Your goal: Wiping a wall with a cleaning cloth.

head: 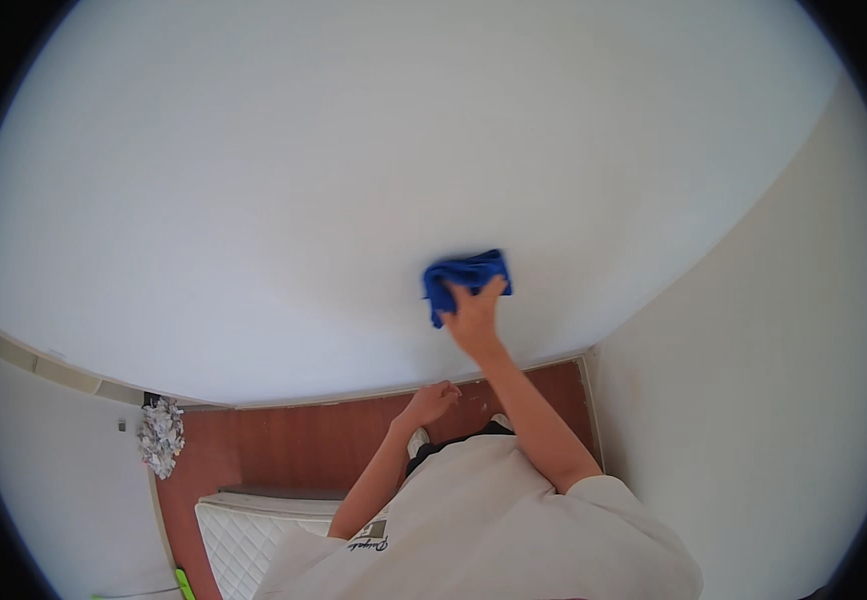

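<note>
A folded blue cloth (471, 266) lies pressed against the white wall (373, 172) in front of me. My right hand (475, 315) grips it with spread fingers, the arm stretched forward. The cloth is bunched, with loose folds around the fingers. Lower down, my left hand (431, 403) hangs in front of my body, apart from the wall. Its fingers are loosely bent and nothing shows in them.
A side wall (733, 390) meets the white wall at a corner on my right. Below are a reddish-brown floor (291, 442) and a white quilted mattress (242, 544) at lower left. A crumpled, paper-like bundle (161, 439) and a bright green object (184, 583) stand farther left.
</note>
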Available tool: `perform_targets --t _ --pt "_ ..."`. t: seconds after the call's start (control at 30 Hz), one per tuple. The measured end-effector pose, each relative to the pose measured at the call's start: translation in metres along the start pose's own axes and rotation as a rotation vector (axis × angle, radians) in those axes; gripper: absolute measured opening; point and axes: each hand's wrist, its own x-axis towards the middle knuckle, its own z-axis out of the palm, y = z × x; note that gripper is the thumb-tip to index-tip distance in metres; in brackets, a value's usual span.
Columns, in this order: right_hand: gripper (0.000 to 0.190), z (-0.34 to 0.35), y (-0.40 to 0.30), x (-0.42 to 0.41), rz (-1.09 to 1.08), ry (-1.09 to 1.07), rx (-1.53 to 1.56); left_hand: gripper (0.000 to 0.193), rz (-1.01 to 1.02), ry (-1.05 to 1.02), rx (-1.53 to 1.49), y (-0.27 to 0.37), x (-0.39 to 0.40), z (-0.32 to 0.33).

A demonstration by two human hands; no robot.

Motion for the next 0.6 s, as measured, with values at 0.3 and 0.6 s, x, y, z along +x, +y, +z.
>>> perform_targets --t 0.3,0.6 --pt "0.032 -0.159 0.184 0.087 0.680 1.079 0.830 0.022 -0.173 0.203 -0.428 0.037 -0.015 0.014" --pt "0.033 -0.040 -0.106 0.093 -0.209 0.134 0.187 0.020 0.035 0.247 -0.506 0.042 -0.028 -0.038"
